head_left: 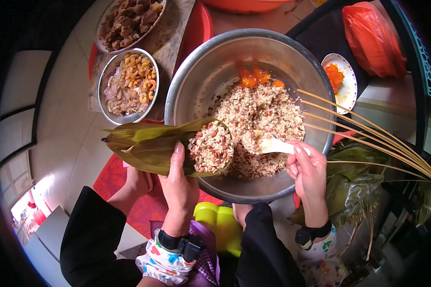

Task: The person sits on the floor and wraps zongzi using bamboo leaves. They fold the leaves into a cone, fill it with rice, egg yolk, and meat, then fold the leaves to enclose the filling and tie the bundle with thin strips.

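Observation:
My left hand (179, 183) grips a cone of folded green leaves (147, 147), its mouth facing right and filled with uncooked rice and reddish beans or peanuts (211, 147). Between the fingers of my right hand (307, 165) is a white spoon (277, 146), its bowl loaded with the same grain mix. The spoon is over a large steel basin (197, 79), just right of the cone. Inside the basin lies a heap of rice mix (262, 107), with orange egg-yolk-like lumps (255, 77) at its far side. The leaf cone overlaps the basin's near-left rim.
At upper left, a bowl of dried shrimp and pale slices (129, 84) and a plate of brown meat chunks (131, 23) rest on a wooden surface (172, 39). To the right are a small plate (346, 97), straw-like strips (373, 140) crossing the rim, leaves (355, 179) and a red plastic bag (371, 39).

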Action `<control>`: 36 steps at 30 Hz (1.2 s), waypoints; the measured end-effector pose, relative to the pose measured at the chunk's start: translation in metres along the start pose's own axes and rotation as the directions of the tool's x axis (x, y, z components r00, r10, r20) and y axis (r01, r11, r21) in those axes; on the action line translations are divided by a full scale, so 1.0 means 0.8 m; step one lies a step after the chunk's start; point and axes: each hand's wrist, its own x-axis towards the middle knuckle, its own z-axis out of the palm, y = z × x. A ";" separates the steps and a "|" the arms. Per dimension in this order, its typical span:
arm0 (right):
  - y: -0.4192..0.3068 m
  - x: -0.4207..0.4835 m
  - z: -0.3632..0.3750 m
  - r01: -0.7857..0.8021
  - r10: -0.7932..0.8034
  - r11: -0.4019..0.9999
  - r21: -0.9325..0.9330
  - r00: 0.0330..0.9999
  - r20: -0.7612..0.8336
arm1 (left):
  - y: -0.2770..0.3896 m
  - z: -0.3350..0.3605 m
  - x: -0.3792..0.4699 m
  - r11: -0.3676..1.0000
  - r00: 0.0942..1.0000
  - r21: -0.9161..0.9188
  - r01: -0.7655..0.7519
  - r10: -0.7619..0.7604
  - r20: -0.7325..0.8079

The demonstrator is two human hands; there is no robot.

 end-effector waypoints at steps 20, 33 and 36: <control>-0.029 -0.044 0.028 0.393 -0.400 0.847 -0.357 0.915 0.058 | -0.012 0.011 -0.006 0.986 0.991 -0.127 0.110 -0.099 0.091; -0.028 -0.014 0.005 0.202 -0.203 0.979 -0.017 0.979 -0.031 | -0.015 0.008 0.005 0.952 0.979 -0.245 0.185 -0.156 0.134; -0.009 -0.001 -0.012 0.291 -0.394 0.669 -0.684 0.919 0.005 | -0.008 0.004 0.008 0.964 0.989 -0.233 0.132 -0.111 0.099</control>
